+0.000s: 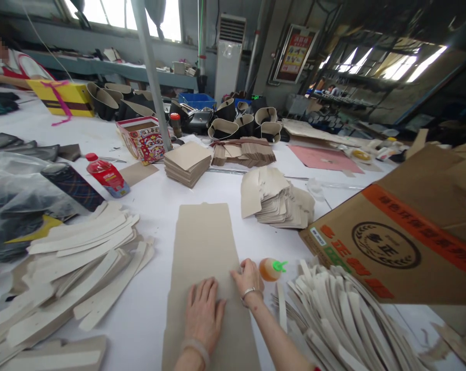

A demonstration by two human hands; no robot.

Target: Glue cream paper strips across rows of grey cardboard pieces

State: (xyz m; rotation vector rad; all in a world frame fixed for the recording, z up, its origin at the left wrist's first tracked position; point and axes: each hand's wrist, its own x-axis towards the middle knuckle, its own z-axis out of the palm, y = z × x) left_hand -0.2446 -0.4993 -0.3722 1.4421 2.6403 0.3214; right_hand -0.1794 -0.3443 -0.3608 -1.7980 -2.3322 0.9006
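Observation:
A long beige panel (204,237), apparently of board or leather-like sheet, lies flat on the white table in front of me. My left hand (205,309) rests palm down on its near part, fingers stretched out. At the panel's right edge is my right hand (249,281), its fingers curled in and the thumb reaching onto the panel. Whatever those curled fingers may hold is hidden. Just right of that hand, a small squeeze bottle (269,269) with a green tip and amber liquid lies tilted.
Loose beige strips (97,252) spread on the left, and a heap of narrow strips (345,314) lies at right beside a cardboard box (395,232). Farther back are stacked rectangular pieces (188,159), curved pieces (277,198), a red bottle (107,175) and a metal pole (151,67).

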